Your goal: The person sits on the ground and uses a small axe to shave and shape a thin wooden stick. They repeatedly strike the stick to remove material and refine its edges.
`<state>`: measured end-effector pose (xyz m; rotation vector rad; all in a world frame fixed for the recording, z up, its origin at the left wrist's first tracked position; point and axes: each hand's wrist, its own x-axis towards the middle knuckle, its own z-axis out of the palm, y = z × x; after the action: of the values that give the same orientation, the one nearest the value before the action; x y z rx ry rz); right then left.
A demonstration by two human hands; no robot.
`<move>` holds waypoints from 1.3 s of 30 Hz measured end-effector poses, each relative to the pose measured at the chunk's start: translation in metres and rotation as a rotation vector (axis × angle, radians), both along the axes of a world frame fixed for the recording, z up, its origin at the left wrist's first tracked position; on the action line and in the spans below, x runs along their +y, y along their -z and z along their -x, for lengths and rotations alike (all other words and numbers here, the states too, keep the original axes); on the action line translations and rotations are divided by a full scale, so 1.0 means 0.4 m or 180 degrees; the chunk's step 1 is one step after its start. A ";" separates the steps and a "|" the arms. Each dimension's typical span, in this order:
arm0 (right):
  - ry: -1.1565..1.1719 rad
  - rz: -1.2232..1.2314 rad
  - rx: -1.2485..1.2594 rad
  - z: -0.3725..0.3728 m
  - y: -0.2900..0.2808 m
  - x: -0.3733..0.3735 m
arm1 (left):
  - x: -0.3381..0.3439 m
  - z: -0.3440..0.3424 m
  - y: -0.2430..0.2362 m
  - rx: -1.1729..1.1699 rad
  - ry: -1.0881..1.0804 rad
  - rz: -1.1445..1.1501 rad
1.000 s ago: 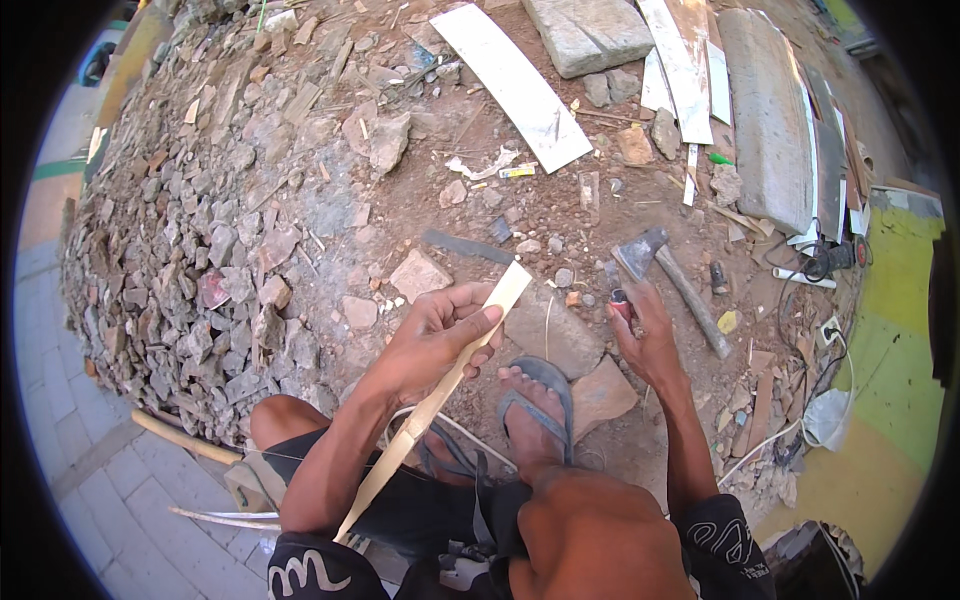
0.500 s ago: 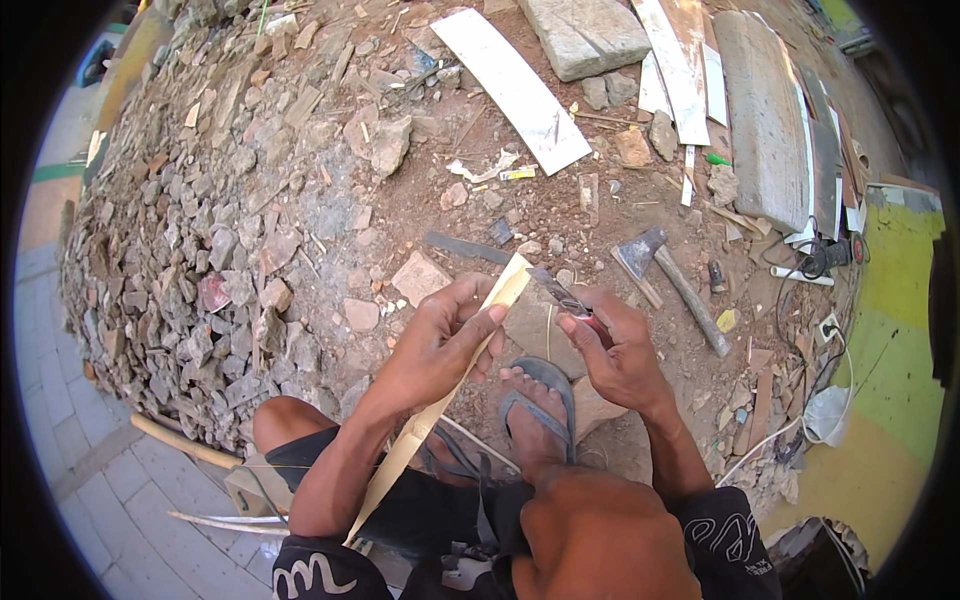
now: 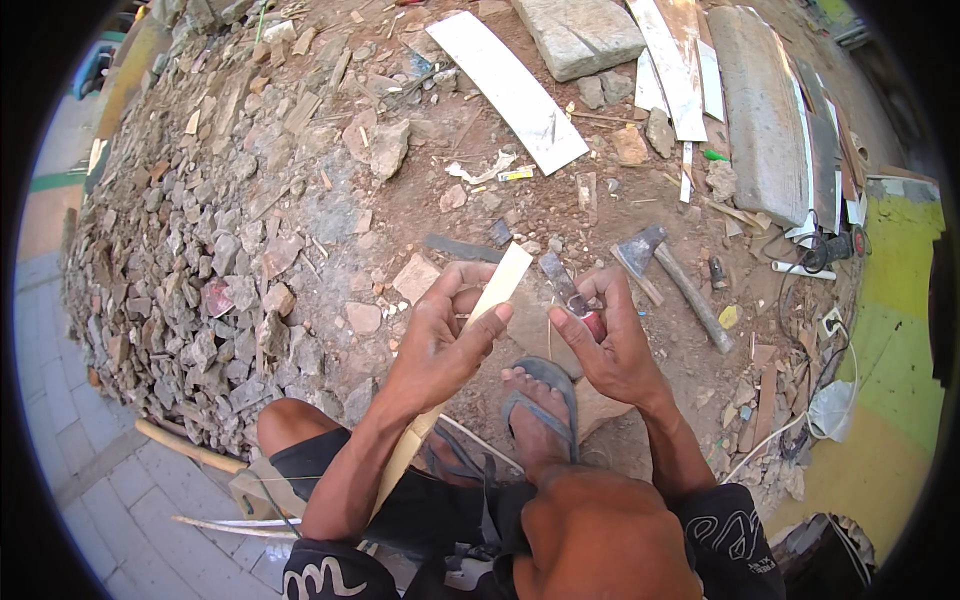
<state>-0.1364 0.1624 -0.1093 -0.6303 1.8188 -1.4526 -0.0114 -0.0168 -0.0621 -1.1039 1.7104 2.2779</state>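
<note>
A grey heap of rubble [image 3: 215, 270] spreads from nine to eleven o'clock, and at two o'clock lies a long concrete slab [image 3: 765, 120]. Smaller than these, a white board [image 3: 510, 95] lies at twelve. Next comes a pale, flat strip [image 3: 503, 282], gripped by the left hand [image 3: 437, 345] with the thumb laid over it; from that hand, one end points toward one o'clock and the other runs down toward seven, beside the forearm. An axe head [image 3: 638, 252] rests on the dirt at about twelve from the right hand [image 3: 622, 352]. That hand is closed around the red handle of a knife [image 3: 557, 272], its blade aimed toward eleven (a slim gap seems to show between it and the strip's upper end).
</note>
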 end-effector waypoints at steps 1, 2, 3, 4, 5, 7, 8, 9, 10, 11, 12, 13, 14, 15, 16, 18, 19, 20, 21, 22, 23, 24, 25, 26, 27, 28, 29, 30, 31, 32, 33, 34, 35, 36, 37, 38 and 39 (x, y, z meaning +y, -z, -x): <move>-0.0064 -0.0046 0.0228 0.012 -0.002 0.004 | 0.000 0.001 -0.001 0.0008 -0.0005 0.0007; -0.0134 -0.0087 0.0452 0.021 -0.003 0.003 | 0.001 0.001 0.000 0.0009 -0.0015 0.0037; -0.0139 0.0019 0.0797 0.026 -0.006 -0.002 | 0.002 0.001 0.000 0.0012 -0.0024 0.0067; -0.0143 0.0125 0.1142 0.030 -0.010 -0.008 | 0.004 0.000 0.000 0.0015 -0.0031 0.0096; -0.0147 0.0223 0.1490 0.031 -0.016 -0.012 | 0.006 0.001 0.002 0.0059 -0.0068 0.0113; -0.0243 0.0248 0.1662 0.027 -0.031 -0.022 | 0.009 0.000 0.005 0.0146 -0.0142 0.0148; -0.0284 0.0253 0.1755 0.026 -0.036 -0.024 | 0.011 0.003 0.004 0.0136 -0.0127 0.0132; -0.0355 0.0324 0.2039 0.027 -0.033 -0.028 | 0.012 0.005 0.001 0.0126 -0.0113 0.0116; -0.0429 0.0396 0.2322 0.030 -0.027 -0.033 | 0.014 0.007 0.000 0.0115 -0.0099 0.0100; -0.0508 0.0477 0.2601 0.030 -0.021 -0.037 | 0.017 0.007 0.000 0.0169 -0.0137 0.0117; -0.0553 0.0421 0.2604 0.026 -0.018 -0.038 | 0.023 0.008 0.001 0.0222 -0.0175 0.0133; -0.0600 0.0365 0.2607 0.021 -0.015 -0.039 | 0.026 0.007 0.000 0.0260 -0.0200 0.0138; -0.0643 0.0306 0.2614 0.019 -0.012 -0.038 | 0.030 0.007 -0.001 0.0303 -0.0219 0.0139; -0.0612 0.0363 0.2730 0.020 -0.006 -0.039 | 0.033 0.007 -0.003 0.0330 -0.0223 0.0128; -0.0582 0.0421 0.2846 0.022 0.002 -0.042 | 0.034 0.008 -0.005 0.0336 -0.0218 0.0116; -0.0601 0.0435 0.2984 0.024 0.000 -0.045 | 0.033 0.005 -0.009 0.0321 -0.0207 0.0098; -0.0648 0.0383 0.3010 0.027 -0.011 -0.045 | 0.032 0.004 -0.011 0.0302 -0.0196 0.0088; -0.0694 0.0329 0.3039 0.029 -0.019 -0.044 | 0.033 0.004 -0.011 0.0324 -0.0205 0.0113; -0.0710 0.0336 0.3101 0.031 -0.022 -0.045 | 0.035 0.004 -0.011 0.0346 -0.0214 0.0138; -0.0726 0.0342 0.3163 0.035 -0.024 -0.048 | 0.035 0.004 -0.011 0.0355 -0.0212 0.0140; -0.0740 0.0346 0.3224 0.039 -0.025 -0.050 | 0.035 0.004 -0.012 0.0365 -0.0207 0.0140; -0.0746 0.0377 0.3297 0.044 -0.024 -0.050 | 0.034 0.004 -0.014 0.0363 -0.0190 0.0117; -0.0752 0.0408 0.3370 0.049 -0.021 -0.050 | 0.033 0.004 -0.015 0.0360 -0.0173 0.0094; -0.0760 0.0442 0.3440 0.053 -0.017 -0.051 | 0.034 0.004 -0.015 0.0409 -0.0205 0.0045; -0.0753 0.0463 0.3493 0.058 -0.013 -0.053 | 0.035 0.005 -0.013 0.0458 -0.0236 -0.0004; -0.0746 0.0482 0.3545 0.063 -0.010 -0.055 | 0.036 0.005 -0.010 0.0507 -0.0266 -0.0053; -0.0740 0.0502 0.3597 0.068 -0.007 -0.057 | 0.035 0.004 -0.008 0.0505 -0.0270 -0.0098; -0.0751 0.0487 0.3644 0.072 -0.009 -0.059 | 0.033 0.003 -0.004 0.0504 -0.0273 -0.0143; -0.0762 0.0471 0.3691 0.075 -0.012 -0.061 | 0.032 0.003 -0.002 0.0502 -0.0276 -0.0188; -0.0772 0.0451 0.3738 0.079 -0.014 -0.063 | 0.032 0.003 -0.001 0.0515 -0.0284 -0.0211; -0.0729 0.0404 0.3797 0.084 -0.012 -0.063 | 0.033 0.003 0.000 0.0528 -0.0293 -0.0234; -0.0686 0.0356 0.3855 0.091 -0.009 -0.063 | 0.034 0.004 0.000 0.0542 -0.0301 -0.0257; -0.0641 0.0306 0.3913 0.098 -0.006 -0.061 | 0.033 0.004 0.000 0.0531 -0.0294 -0.0313; -0.0637 0.0328 0.3952 0.106 -0.003 -0.060 | 0.032 0.002 -0.001 0.0520 -0.0287 -0.0368; -0.0633 0.0350 0.3991 0.114 -0.001 -0.060 | 0.032 0.002 -0.002 0.0509 -0.0280 -0.0422; -0.0635 0.0384 0.4024 0.119 0.003 -0.063 | 0.032 0.003 -0.004 0.0465 -0.0307 -0.0323; -0.0651 0.0378 0.4032 0.123 0.003 -0.066 | 0.034 0.006 -0.007 0.0420 -0.0335 -0.0222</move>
<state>-0.1857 0.1360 -0.1107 -2.0497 2.4010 -1.0369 -0.0138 -0.0034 -0.0592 -1.0767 1.6388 2.5060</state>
